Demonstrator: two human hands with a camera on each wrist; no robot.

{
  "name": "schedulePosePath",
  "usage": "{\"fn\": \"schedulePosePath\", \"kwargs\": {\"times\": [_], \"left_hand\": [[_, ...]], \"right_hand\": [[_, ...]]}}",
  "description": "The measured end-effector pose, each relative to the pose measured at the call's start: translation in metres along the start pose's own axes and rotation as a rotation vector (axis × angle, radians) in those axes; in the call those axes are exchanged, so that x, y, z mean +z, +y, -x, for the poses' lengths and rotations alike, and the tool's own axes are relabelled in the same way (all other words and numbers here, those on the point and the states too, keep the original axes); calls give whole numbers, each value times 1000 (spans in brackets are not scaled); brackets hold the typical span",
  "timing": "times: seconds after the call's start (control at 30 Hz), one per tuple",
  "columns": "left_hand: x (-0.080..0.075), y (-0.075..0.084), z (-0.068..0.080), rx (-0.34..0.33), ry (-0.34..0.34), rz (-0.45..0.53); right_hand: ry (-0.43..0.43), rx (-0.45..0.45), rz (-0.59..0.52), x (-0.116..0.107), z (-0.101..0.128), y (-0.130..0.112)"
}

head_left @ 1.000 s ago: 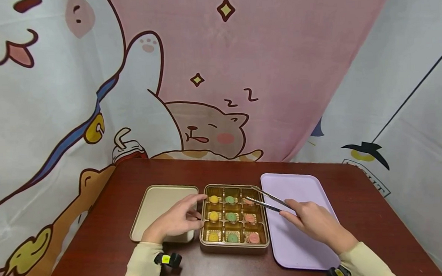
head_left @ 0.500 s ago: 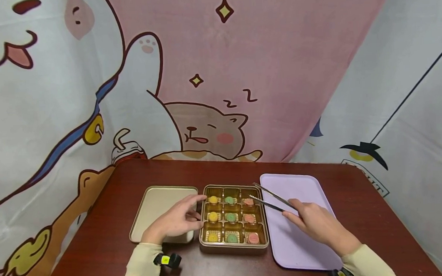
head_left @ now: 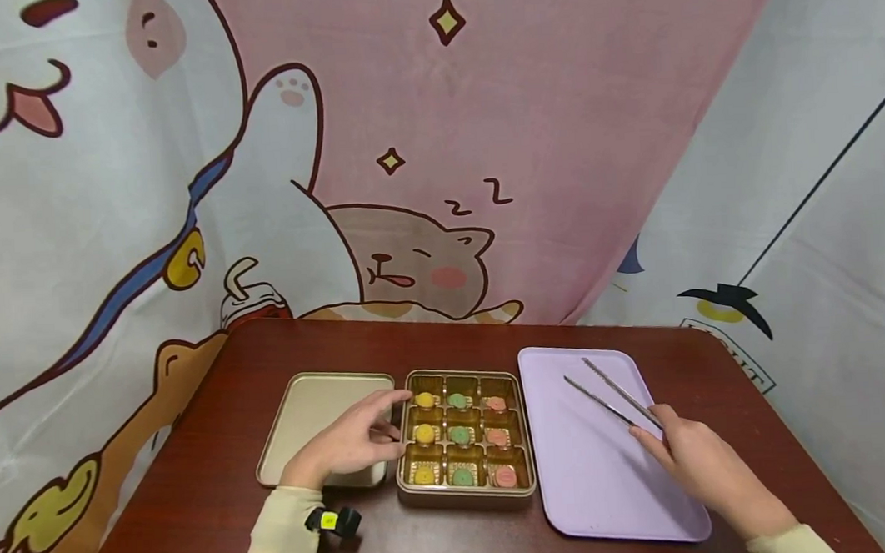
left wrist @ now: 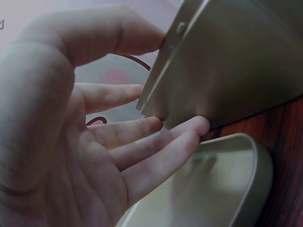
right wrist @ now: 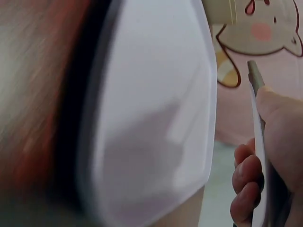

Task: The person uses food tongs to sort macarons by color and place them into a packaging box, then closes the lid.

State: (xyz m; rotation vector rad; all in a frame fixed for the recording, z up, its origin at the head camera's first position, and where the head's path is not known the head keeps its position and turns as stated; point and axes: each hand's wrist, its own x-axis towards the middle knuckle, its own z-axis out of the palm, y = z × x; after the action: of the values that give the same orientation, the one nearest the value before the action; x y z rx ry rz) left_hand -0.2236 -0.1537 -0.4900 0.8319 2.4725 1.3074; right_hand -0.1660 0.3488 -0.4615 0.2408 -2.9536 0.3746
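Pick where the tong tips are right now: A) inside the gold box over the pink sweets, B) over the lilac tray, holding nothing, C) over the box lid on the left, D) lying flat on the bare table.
B: the tongs, held in the right hand, have both tips over the lilac tray with nothing between them.

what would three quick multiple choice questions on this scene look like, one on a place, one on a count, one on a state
1. Where are the tongs' tips?
A. over the purple tray
B. inside the tin
C. on the lid

2. How many sweets lie in the tin?
A. six
B. nine
C. twelve

3. What are the tongs carrying?
A. a pink sweet
B. a green sweet
C. nothing

Answers:
1. A, the tongs in the right hand point across the purple tray.
2. B, the tin shows three rows of three.
3. C, their tips stand apart and bare, while the left hand touches the tin's edge beside the lid.
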Motion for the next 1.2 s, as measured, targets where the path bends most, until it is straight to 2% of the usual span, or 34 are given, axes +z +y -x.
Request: {"fn": "schedulePosePath", "kwargs": {"times": [0.13, 0.4, 0.6, 0.77, 0.9, 1.2], "left_hand": [[0, 0, 0, 2, 3, 3], [-2, 0, 0, 5, 4, 0], [-2, 0, 0, 12, 2, -2], [-1, 0, 0, 18, 1, 2], [-1, 0, 0, 14, -1, 5], [-1, 1, 0, 7, 2, 4]], "right_hand": [[-37, 83, 3, -6, 9, 20], [-171, 298, 28, -15, 24, 60], [-261, 408, 56, -13, 37, 88], [-333, 467, 67, -12, 45, 102], [-344, 490, 90, -15, 48, 105], [-399, 523, 239, -11, 44, 103]]}}
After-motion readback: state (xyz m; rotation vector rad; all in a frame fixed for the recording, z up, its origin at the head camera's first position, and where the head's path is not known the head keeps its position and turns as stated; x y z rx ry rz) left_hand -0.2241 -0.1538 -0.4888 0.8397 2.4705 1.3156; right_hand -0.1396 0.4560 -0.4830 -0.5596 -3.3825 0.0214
